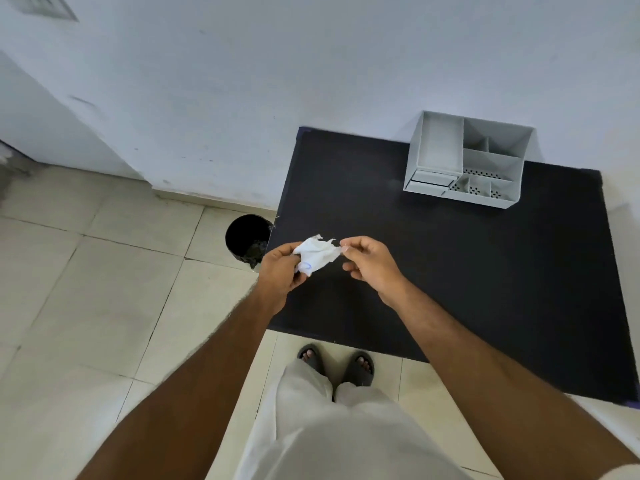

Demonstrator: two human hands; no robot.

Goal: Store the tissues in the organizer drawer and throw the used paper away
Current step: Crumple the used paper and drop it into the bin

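Bin [246, 239], black and round, stands on the tiled floor just left of the dark surface [485, 271]. Left hand [281, 268] clutches crumpled white paper [317, 255]; right hand [370, 263] pinches its far edge. Grey organizer [467, 161] sits near the wall, well apart.

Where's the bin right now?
In the head view the black bin stands on the tiled floor just off the left edge of the dark table, just beyond the left hand holding the crumpled paper.
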